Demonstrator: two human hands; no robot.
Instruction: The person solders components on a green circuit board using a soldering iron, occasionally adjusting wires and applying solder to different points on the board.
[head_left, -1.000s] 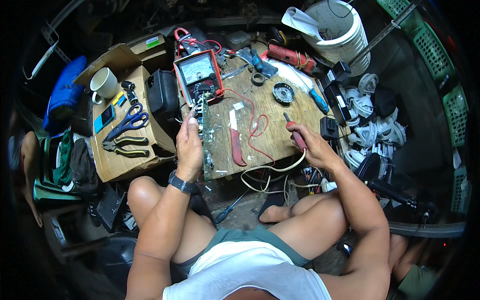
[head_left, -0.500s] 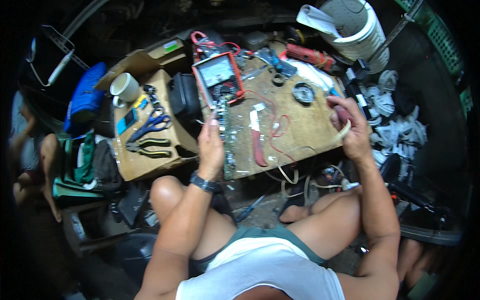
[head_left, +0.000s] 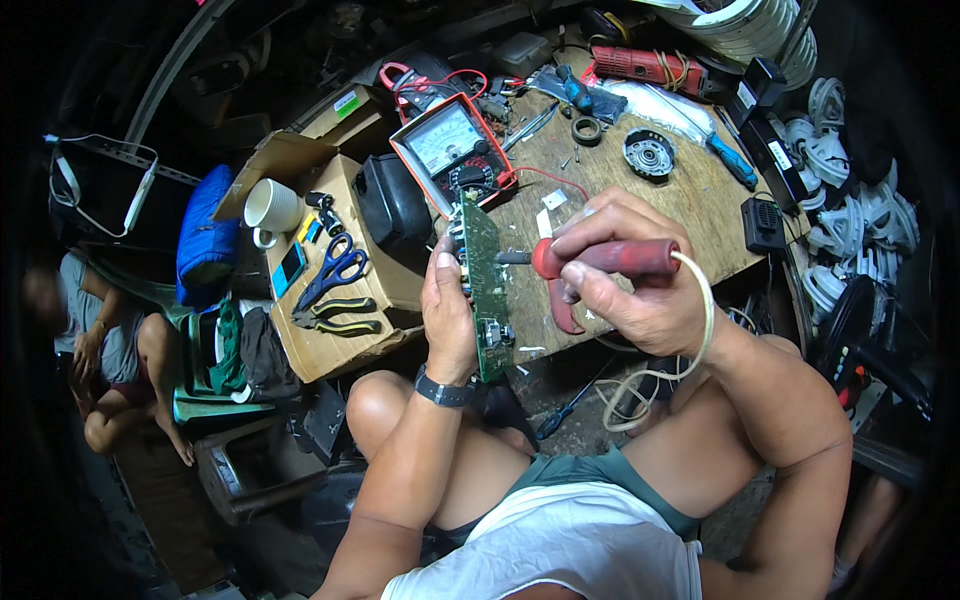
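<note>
My left hand (head_left: 450, 315) grips a green circuit board (head_left: 487, 270) by its left edge, with the board standing on edge and its soldered face turned right. My right hand (head_left: 640, 290) is closed round the red handle of a soldering iron (head_left: 630, 257). The iron's metal tip points left and meets or nearly meets the board's face; exact contact is hard to tell. A pale cord (head_left: 705, 310) runs from the handle down past my wrist. Partly hidden behind my right hand, a red-handled knife (head_left: 565, 308) lies on the wooden tabletop (head_left: 705, 165).
Beyond the board sits an orange-framed analog multimeter (head_left: 455, 150). A round black part (head_left: 649, 153), a tape roll (head_left: 586, 130) and a blue screwdriver (head_left: 730, 160) lie farther right. At left, a cardboard box (head_left: 390, 265) carries pliers (head_left: 340, 315), scissors (head_left: 335, 268) and a mug (head_left: 273, 208). Someone sits far left.
My right hand has brought the soldering iron left from the table's right side to the board. The board's soldered face shows more now. The whole view has shifted a little.
</note>
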